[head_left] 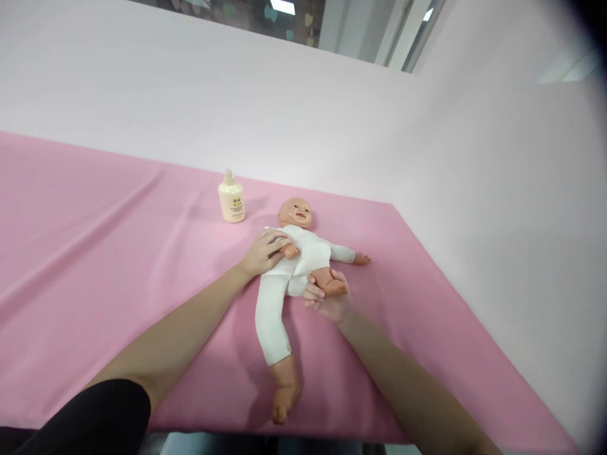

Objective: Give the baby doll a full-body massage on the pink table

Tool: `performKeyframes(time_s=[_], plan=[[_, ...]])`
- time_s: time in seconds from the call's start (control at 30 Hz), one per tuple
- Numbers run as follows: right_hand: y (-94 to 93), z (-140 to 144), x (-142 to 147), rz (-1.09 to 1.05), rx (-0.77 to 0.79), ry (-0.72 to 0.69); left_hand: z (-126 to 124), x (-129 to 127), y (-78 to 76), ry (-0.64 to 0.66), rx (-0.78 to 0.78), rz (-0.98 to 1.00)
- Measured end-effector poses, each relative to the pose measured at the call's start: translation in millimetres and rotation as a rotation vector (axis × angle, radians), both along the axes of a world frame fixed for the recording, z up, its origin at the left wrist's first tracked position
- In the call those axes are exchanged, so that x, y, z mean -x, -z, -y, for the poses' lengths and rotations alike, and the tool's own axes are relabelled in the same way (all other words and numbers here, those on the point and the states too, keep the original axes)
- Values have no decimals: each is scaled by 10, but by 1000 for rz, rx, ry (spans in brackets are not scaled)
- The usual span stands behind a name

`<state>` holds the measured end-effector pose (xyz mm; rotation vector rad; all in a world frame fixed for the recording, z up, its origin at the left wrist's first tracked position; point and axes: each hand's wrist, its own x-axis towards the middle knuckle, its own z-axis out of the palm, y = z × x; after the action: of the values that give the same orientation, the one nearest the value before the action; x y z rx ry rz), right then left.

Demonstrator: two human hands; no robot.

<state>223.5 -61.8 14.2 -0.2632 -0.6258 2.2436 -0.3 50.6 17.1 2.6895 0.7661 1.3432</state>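
A baby doll [303,253] with a white cloth body lies on its back, its head away from me. My left hand [268,251] is closed around the doll's arm on the left, whose small plastic hand pokes out past my fingers over the belly. Lower down, my right hand [329,302] grips the doll's leg on the right near the ankle, and that leg is bent up toward the torso. The doll's other leg stretches straight toward me. Its arm on the right lies out to the side.
A cream-coloured bottle [232,199] with a printed label stands left of the doll's head. Under everything is a pink cloth [142,265] with some wrinkles. White walls [213,95] border the table at the back and right, with a window [284,19] above.
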Motion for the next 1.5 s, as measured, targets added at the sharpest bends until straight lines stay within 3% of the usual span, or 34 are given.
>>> performKeyframes(time_s=[0.2, 0.47, 0.63, 0.77, 0.9, 0.97, 1.2, 1.4, 1.5], plan=[[24, -35, 8, 12, 55, 43, -7, -8, -2, -16, -148, -84], [5, -19, 11, 61, 3, 18, 1, -2, 12, -36, -48, -49], [20, 70, -5, 47, -215, -248, -69, 19, 58, -188, 112, 360], [109, 108, -23, 131, -313, -530, -182, 74, 110, -237, 331, 714], [165, 25, 6, 144, -394, -901, -289, 138, 164, -292, 455, 918], [150, -20, 33, 115, -446, -997, -323, 154, 182, -316, 471, 955], [104, 14, 42, 23, -417, -891, -348, 136, 215, -289, 495, 923], [169, 42, -20, 4, -399, -543, -291, 103, 187, -278, 441, 770], [166, 41, -18, 12, -370, -360, -241, 86, 158, -246, 324, 597]])
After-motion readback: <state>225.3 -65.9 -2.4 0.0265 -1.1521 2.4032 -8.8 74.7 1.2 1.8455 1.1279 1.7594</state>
